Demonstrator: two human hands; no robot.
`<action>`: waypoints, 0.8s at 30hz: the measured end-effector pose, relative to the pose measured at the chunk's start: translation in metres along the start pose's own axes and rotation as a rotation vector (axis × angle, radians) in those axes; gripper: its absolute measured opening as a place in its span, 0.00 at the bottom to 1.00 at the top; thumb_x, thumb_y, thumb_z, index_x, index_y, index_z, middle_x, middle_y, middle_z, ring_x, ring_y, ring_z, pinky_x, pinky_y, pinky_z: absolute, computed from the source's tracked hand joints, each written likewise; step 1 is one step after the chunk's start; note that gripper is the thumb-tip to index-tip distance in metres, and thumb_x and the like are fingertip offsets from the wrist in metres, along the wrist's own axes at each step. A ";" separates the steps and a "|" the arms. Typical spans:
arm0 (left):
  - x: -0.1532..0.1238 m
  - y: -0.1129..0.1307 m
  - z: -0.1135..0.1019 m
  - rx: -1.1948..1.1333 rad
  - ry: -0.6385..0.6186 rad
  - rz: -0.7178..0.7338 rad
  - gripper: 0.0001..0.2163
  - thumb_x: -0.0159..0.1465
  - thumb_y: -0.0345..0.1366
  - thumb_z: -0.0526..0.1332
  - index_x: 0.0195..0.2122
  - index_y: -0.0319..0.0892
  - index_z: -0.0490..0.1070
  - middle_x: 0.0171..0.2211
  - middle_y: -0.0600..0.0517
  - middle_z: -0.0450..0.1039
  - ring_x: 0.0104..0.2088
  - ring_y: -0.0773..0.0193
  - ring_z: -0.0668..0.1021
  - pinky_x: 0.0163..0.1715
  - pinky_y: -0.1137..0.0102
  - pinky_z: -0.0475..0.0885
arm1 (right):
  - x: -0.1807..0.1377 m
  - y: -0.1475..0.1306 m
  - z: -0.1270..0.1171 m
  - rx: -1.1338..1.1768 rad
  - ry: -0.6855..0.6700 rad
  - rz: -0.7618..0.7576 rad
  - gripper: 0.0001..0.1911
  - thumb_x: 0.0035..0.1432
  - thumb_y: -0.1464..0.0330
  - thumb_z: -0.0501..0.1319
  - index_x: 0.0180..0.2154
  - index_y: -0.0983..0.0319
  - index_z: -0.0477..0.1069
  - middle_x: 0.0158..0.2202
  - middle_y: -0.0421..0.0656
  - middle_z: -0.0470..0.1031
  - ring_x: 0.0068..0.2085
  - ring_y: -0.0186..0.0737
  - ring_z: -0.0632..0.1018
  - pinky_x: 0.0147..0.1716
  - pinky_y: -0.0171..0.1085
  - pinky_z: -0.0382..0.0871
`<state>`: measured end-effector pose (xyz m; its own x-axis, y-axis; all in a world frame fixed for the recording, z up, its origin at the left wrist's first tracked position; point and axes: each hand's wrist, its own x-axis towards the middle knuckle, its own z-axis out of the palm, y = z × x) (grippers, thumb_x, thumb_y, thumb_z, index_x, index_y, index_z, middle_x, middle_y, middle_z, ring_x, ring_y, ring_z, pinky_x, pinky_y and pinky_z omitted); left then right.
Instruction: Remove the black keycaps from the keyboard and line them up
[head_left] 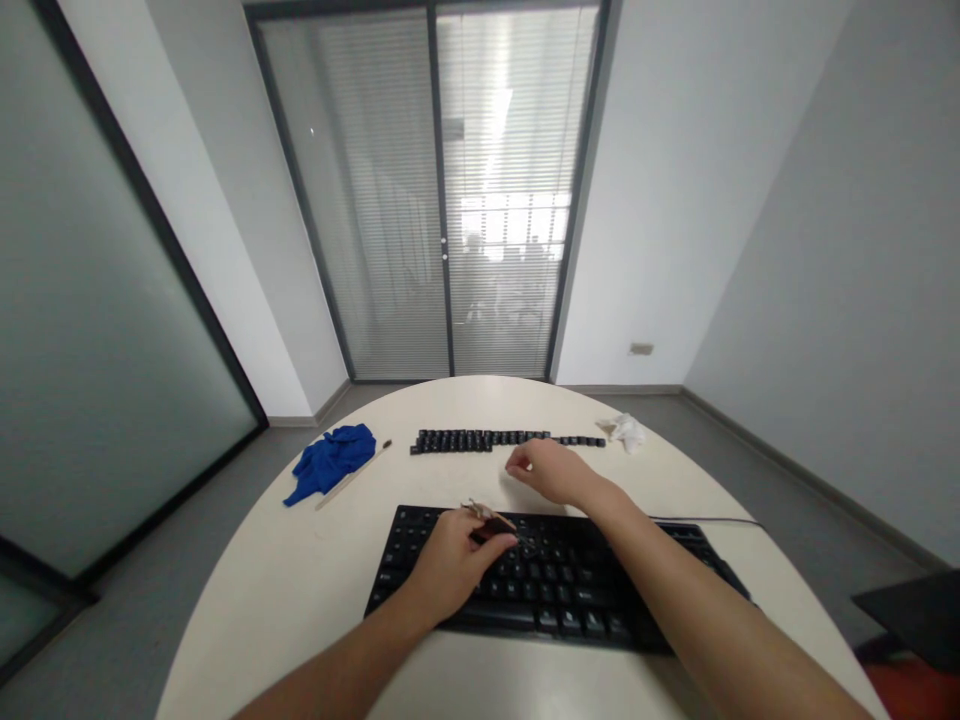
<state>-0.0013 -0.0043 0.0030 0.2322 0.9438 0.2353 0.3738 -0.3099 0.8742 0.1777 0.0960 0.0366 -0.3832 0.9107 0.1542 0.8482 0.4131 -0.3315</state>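
A black keyboard [517,590] lies on the table, turned so that its space bar side is not nearest me. My left hand [457,565] rests over its left part, closed on a small dark tool [495,524] with thin metal wires sticking out at the far end. Past the keyboard, my right hand [546,470] hovers just in front of a line of loose black keycaps [454,440]. Its thumb and forefinger are curled together in a pinch. Whatever is between those fingertips, if anything, is too small to tell. My right forearm covers part of the keyboard.
A crumpled blue cloth [334,460] lies at the table's left, beside a thin brush [352,476] with a dark tip. White crumpled tissue [624,431] sits at the right. A cable [712,519] runs off the keyboard to the right. The round table [292,600] has a curved edge.
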 end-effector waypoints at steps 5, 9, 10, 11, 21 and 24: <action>-0.001 0.002 0.002 -0.014 -0.020 -0.003 0.07 0.61 0.36 0.64 0.34 0.40 0.79 0.32 0.49 0.80 0.32 0.61 0.79 0.32 0.71 0.72 | -0.062 0.011 -0.018 0.181 -0.261 -0.247 0.11 0.57 0.65 0.62 0.41 0.55 0.80 0.39 0.45 0.81 0.40 0.47 0.79 0.42 0.39 0.69; -0.002 0.002 0.004 0.048 0.000 0.002 0.08 0.62 0.37 0.62 0.35 0.40 0.79 0.32 0.49 0.80 0.32 0.60 0.79 0.31 0.71 0.72 | -0.089 0.018 -0.013 0.272 -0.228 -0.287 0.15 0.60 0.63 0.61 0.48 0.55 0.77 0.53 0.46 0.74 0.52 0.48 0.75 0.54 0.42 0.65; -0.003 0.002 0.004 0.074 0.010 0.011 0.08 0.62 0.37 0.62 0.35 0.40 0.79 0.32 0.49 0.79 0.32 0.60 0.79 0.31 0.71 0.72 | -0.091 0.019 -0.012 0.284 -0.218 -0.288 0.16 0.61 0.62 0.60 0.49 0.55 0.77 0.54 0.46 0.73 0.53 0.48 0.74 0.55 0.43 0.64; -0.003 0.001 0.005 0.105 0.012 0.027 0.08 0.63 0.37 0.62 0.35 0.40 0.78 0.32 0.49 0.79 0.32 0.60 0.79 0.31 0.71 0.72 | -0.091 0.019 -0.010 0.294 -0.214 -0.294 0.16 0.61 0.62 0.60 0.50 0.55 0.76 0.54 0.46 0.72 0.53 0.48 0.73 0.56 0.43 0.63; -0.005 0.004 -0.005 0.393 0.001 0.092 0.10 0.66 0.38 0.58 0.28 0.40 0.70 0.29 0.51 0.73 0.30 0.61 0.74 0.32 0.69 0.64 | -0.085 0.010 0.003 0.384 -0.237 -0.351 0.18 0.63 0.60 0.59 0.53 0.55 0.74 0.55 0.46 0.69 0.56 0.46 0.70 0.60 0.43 0.60; -0.005 0.001 -0.004 0.424 -0.032 0.092 0.10 0.66 0.38 0.58 0.28 0.40 0.69 0.29 0.51 0.72 0.30 0.62 0.73 0.31 0.70 0.63 | -0.083 0.007 0.008 0.408 -0.221 -0.350 0.17 0.63 0.61 0.59 0.52 0.56 0.74 0.55 0.46 0.69 0.57 0.45 0.70 0.60 0.43 0.60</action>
<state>-0.0058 -0.0086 0.0049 0.3069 0.9081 0.2848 0.6842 -0.4185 0.5973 0.2121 0.0229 0.0139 -0.7200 0.6807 0.1353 0.4647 0.6177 -0.6345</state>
